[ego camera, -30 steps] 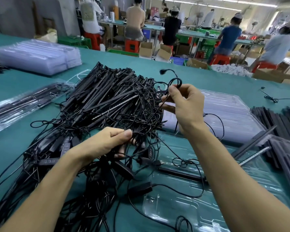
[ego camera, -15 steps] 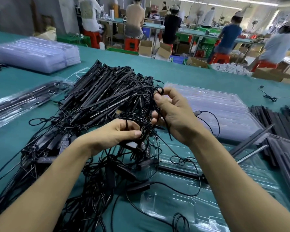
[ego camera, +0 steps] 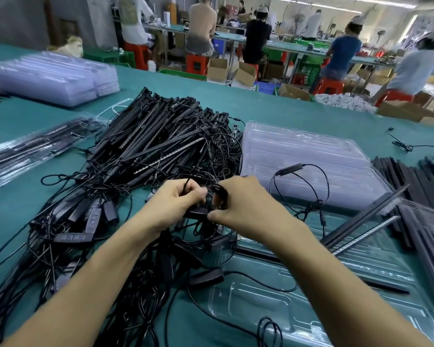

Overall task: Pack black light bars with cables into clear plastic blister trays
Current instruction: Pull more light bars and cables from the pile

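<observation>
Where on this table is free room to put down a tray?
Bare table shows left, between the bagged bars and the cable tangle, and along the far edge beyond the bar pile and tray stack. Centre and right are crowded.

Left hand [ego camera: 176, 204]: centre of frame, fingers curled, pinching a coiled cable [ego camera: 219, 195].
Right hand [ego camera: 246, 206]: just beside it (knuckles up), thumb and fingers gripping the same coil.
Forearms [ego camera: 98, 279]: bare, rising from the lower corners, converging at centre.
</observation>
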`<move>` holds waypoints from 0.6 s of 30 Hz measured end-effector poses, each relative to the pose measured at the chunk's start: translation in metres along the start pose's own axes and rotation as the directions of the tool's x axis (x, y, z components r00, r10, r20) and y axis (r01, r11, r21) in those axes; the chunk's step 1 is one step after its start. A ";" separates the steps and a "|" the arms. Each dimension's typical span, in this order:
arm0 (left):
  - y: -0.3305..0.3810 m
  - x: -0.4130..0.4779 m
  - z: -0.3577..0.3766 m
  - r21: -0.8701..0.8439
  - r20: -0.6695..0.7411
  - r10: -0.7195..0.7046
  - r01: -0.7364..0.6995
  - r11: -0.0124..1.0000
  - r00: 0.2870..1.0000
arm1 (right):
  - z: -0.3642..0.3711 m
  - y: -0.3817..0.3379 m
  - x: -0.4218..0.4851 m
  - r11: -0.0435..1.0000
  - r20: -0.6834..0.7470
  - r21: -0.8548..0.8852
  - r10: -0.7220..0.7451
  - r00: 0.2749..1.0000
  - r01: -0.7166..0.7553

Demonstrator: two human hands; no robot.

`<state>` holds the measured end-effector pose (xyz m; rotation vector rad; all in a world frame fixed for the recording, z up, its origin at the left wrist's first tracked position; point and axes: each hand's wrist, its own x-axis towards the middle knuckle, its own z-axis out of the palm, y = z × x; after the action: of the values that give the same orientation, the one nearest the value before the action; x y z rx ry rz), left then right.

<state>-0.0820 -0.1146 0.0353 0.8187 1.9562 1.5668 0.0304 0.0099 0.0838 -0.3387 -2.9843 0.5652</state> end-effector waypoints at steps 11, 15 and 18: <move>-0.002 -0.003 0.005 -0.102 -0.160 0.034 -0.051 0.993 0.987 | 0.031 -0.005 -0.006 0.978 -0.210 0.052 0.210 0.955 -0.204; -0.005 -0.001 0.005 -0.125 -0.168 -0.026 0.005 0.992 0.985 | 0.030 -0.001 -0.009 0.981 -0.181 0.127 0.166 0.969 -0.144; -0.003 -0.001 0.003 -0.184 -0.065 -0.043 0.030 0.982 0.997 | 0.032 0.004 -0.009 0.988 -0.146 0.086 0.143 0.979 -0.132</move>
<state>-0.0795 -0.1143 0.0317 0.6583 1.8292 1.7428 0.0364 0.0004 0.0523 -0.5589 -2.8008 0.6327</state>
